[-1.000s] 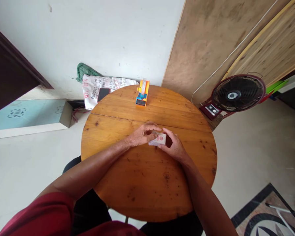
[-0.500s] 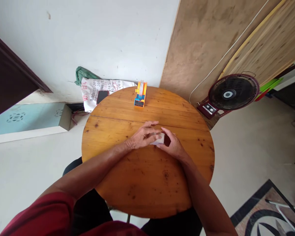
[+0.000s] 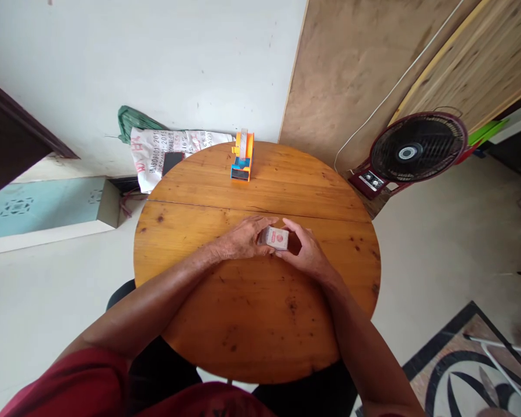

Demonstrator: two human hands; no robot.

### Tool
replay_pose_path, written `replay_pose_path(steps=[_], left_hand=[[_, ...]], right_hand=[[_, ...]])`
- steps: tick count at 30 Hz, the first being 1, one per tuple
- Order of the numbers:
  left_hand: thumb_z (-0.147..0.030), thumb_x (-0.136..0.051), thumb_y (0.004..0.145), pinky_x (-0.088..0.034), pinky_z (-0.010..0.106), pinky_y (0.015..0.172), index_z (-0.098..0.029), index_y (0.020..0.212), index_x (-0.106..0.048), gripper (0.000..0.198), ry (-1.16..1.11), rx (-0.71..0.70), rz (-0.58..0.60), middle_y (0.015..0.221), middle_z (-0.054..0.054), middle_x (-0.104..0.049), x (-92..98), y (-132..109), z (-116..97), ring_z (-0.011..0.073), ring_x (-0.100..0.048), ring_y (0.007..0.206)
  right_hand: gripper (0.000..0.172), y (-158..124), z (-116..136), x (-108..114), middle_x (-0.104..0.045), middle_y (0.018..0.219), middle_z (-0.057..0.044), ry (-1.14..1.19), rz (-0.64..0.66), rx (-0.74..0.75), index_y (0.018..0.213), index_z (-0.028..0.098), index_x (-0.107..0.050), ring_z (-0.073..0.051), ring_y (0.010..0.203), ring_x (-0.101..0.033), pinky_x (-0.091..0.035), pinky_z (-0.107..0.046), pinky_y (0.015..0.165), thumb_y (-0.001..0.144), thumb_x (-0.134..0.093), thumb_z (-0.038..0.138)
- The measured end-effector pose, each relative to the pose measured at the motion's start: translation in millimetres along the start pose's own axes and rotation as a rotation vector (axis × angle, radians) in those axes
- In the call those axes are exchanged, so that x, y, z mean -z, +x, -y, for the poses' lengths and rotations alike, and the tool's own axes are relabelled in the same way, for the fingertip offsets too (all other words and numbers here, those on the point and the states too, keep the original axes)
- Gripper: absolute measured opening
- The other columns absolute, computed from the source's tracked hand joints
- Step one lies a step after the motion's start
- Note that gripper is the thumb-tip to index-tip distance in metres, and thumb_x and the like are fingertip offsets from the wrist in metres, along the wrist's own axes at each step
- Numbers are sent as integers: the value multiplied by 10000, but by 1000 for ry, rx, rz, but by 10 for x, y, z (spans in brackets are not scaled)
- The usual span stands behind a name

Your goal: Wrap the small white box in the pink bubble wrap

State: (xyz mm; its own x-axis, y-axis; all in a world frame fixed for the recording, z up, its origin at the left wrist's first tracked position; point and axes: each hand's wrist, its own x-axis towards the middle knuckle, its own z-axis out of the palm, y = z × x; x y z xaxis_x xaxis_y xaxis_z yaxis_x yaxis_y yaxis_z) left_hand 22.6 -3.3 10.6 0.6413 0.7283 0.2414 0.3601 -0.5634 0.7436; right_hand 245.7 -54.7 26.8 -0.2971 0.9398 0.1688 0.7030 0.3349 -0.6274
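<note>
A small whitish box [image 3: 278, 238] with red print on its face is held between both hands, over the middle of the round wooden table. My left hand [image 3: 248, 238] closes on its left end, thumb at the near edge and fingers along the far side. From the right, my right hand [image 3: 306, 249] curves around the box, its thumb and index finger at the near and far right corners, with a gap between palm and box. Whether the box touches the tabletop is hard to tell.
An orange and blue tape dispenser [image 3: 242, 156] stands at the far edge of the round table [image 3: 260, 313]. Behind it, a printed white sack [image 3: 150, 152] lies by the wall. A dark red fan [image 3: 410, 152] is at the right, and a pale blue box [image 3: 47, 208] at the left.
My left hand has drawn back from over the box to grip its left end, so the red-printed face now shows. My right hand keeps its hold. The view has shifted slightly.
</note>
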Motion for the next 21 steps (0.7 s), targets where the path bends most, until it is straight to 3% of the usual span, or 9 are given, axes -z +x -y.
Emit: replay_pose_path(steps=[5, 10, 14, 21], left_hand=[[-338, -721, 804, -521, 394, 930, -195, 1475, -393, 760, -11, -16, 7, 1255, 142, -654, -30, -2, 55, 249, -658, 1071], [-333, -780, 752, -444, 457, 1066, -211, 1458, -422, 801, -61, -79, 6, 1399, 163, -553, 9, -7, 17, 291, -548, 1275], [-366, -796, 733, -435, 458, 1088, -210, 1457, -425, 828, -55, -63, -11, 1409, 161, -532, 26, -10, 9, 299, -530, 1292], [-261, -755, 727, -490, 406, 1003, -200, 1334, -553, 642, -15, -41, 14, 1274, 120, -639, 69, 15, -56, 273, -610, 1164]], right_hand=[[620, 7, -40, -35, -684, 1193, -79, -35, -53, 16, 1336, 267, -528, -291, 1091, -632, -468, -479, 979, 754, -729, 337], [715, -6, 3, 11, -628, 1307, -101, -42, -2, 49, 1404, 275, -458, -316, 1176, -593, -445, -507, 1009, 756, -741, 374], [734, -20, 62, 49, -572, 1388, -103, -30, -8, 75, 1412, 283, -445, -326, 1250, -548, -414, -523, 1051, 747, -748, 355], [670, -18, 23, 51, -553, 1406, -104, -102, -7, 174, 1382, 278, -498, -330, 1300, -507, -386, -518, 1078, 765, -741, 370]])
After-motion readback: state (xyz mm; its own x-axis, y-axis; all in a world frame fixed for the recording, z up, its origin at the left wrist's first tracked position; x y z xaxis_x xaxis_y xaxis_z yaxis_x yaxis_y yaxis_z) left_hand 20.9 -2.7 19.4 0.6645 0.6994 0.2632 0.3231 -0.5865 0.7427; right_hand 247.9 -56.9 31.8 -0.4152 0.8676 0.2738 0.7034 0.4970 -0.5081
